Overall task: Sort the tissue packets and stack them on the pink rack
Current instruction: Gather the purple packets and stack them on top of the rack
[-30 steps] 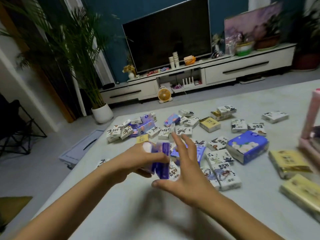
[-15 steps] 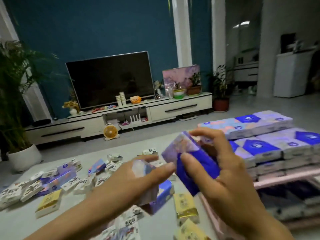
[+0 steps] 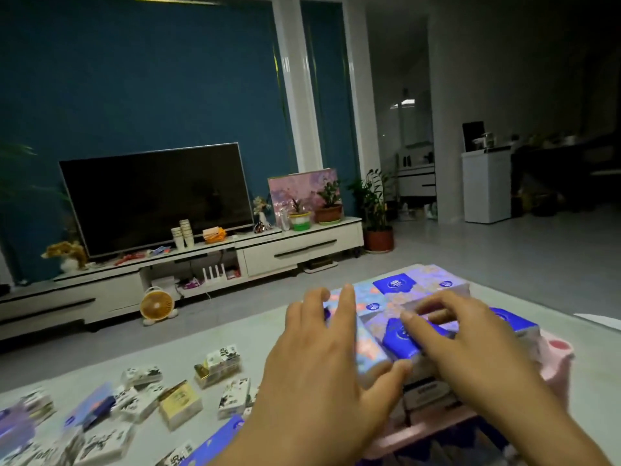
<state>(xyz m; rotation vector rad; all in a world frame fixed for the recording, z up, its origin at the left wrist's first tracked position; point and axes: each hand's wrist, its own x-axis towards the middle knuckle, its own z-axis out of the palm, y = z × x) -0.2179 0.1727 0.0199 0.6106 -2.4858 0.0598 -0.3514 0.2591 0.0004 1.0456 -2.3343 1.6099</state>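
A pink rack point(image 3: 556, 364) stands at the right of the pale table, and blue and purple tissue packets point(image 3: 393, 286) are stacked on its top. My right hand point(image 3: 477, 344) holds a blue tissue packet point(image 3: 400, 341) down on the near part of that stack, fingers curled over it. My left hand point(image 3: 319, 368) lies flat with straight fingers against the stack's left side, its thumb under the blue packet's near corner. Loose white packets point(image 3: 141, 376) and yellow packets point(image 3: 181, 401) are scattered on the table at the lower left.
More packets show in the rack's lower shelf point(image 3: 426, 398). The table's far edge point(image 3: 215, 326) meets open floor. Beyond it are a TV stand point(image 3: 289, 252) with a television point(image 3: 154, 200), a small orange fan point(image 3: 156, 304) and potted plants point(image 3: 378, 210).
The view swung right from the scattered packets to the rack. My right hand took the blue packet and brought it down onto the stack. My left hand let go of its packet and opened against the stack.
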